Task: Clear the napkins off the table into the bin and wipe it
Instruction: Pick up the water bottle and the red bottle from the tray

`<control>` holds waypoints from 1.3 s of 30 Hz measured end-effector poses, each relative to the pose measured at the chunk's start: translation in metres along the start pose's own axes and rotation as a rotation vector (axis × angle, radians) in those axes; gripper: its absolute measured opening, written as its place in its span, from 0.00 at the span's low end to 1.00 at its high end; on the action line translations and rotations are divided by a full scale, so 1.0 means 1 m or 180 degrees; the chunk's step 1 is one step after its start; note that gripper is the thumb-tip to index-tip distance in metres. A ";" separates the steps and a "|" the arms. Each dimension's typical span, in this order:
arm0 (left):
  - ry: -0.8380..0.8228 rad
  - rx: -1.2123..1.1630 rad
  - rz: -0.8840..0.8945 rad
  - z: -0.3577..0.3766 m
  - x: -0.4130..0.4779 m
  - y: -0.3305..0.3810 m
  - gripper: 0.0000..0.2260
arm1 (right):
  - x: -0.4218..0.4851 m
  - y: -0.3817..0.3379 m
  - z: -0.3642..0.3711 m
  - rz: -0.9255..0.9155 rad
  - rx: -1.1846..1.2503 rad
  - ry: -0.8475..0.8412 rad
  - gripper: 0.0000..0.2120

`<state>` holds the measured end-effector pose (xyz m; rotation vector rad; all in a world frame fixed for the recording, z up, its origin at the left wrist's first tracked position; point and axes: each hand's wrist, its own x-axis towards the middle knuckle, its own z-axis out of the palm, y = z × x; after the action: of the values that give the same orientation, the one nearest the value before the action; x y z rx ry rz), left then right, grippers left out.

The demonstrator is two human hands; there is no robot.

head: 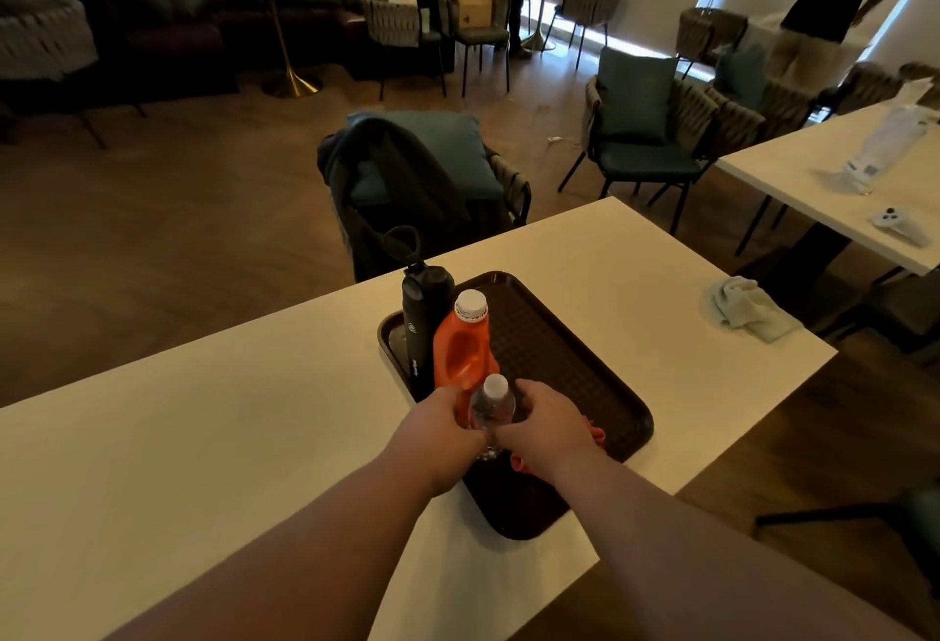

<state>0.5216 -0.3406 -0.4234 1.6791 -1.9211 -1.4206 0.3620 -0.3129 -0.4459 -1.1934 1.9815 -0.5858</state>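
The left hand (447, 429) and right hand (547, 429) are curling round a water bottle (492, 409) above the tray (585, 360). A red thing (597, 435), maybe a napkin, is peeking out underneath. The cloth (750, 307) is lying on the table (254, 437); the wiping looks not yet done.

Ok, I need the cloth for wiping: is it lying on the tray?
No, the pale cloth lies on the table, apart from the tray.

Black flask (424, 315) and orange jug (460, 355) stand on tray (585, 371).
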 end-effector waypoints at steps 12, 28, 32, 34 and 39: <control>-0.0214 -0.0255 -0.0090 0.012 0.007 -0.010 0.17 | -0.001 -0.006 0.014 -0.0169 0.0295 0.0109 0.09; 0.0953 -0.0540 -0.0222 -0.082 -0.037 -0.092 0.18 | -0.034 -0.077 0.107 -0.0828 -0.0046 -0.0118 0.16; 0.1177 -0.0603 -0.0317 -0.116 -0.055 -0.135 0.19 | -0.034 -0.110 0.159 -0.0856 -0.0196 -0.0293 0.18; 0.1313 -0.0661 -0.0388 -0.134 -0.061 -0.153 0.18 | -0.034 -0.127 0.184 -0.0895 -0.0171 -0.0330 0.19; 0.1501 -0.0680 -0.0535 -0.172 -0.062 -0.189 0.19 | -0.028 -0.166 0.231 -0.0900 -0.0122 -0.0453 0.15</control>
<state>0.7821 -0.3520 -0.4545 1.8931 -1.3564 -1.1020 0.6421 -0.3667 -0.4648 -1.5102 1.7252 -0.5870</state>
